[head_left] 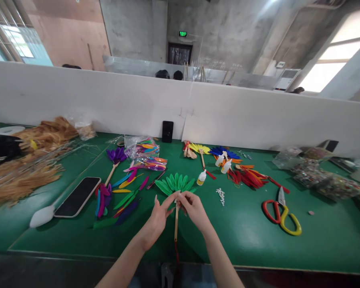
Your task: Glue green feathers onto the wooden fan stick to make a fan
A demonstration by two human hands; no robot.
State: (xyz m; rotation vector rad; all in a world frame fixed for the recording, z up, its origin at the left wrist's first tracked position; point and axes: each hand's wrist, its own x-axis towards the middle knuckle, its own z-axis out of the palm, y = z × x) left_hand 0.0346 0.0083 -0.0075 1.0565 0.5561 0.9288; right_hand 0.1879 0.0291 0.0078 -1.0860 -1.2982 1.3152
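Observation:
A fan of green feathers [176, 182] spreads out in front of me, its thin wooden handle [176, 226] pointing toward me with a red cord [176, 251] at the end. My left hand [156, 220] is at the fan's base from the left, index finger against it and thumb raised apart. From the right, my right hand [193, 207] pinches at the same base. Small white bits show between the fingertips; what exactly they are I cannot make out. Just beyond stands a small white glue bottle [202, 177], and a little pile of white beads [220, 197] lies to the right.
Red-and-yellow-handled scissors [282, 214] lie at the right, bagged beads [332, 180] beyond. Leftward are loose coloured feathers [127, 200], a purple feather fan [116, 156], a phone [78, 197] and tan fibre bundles [26, 180]. Yellow [199, 149] and blue feather fans [223, 152] lie at the back.

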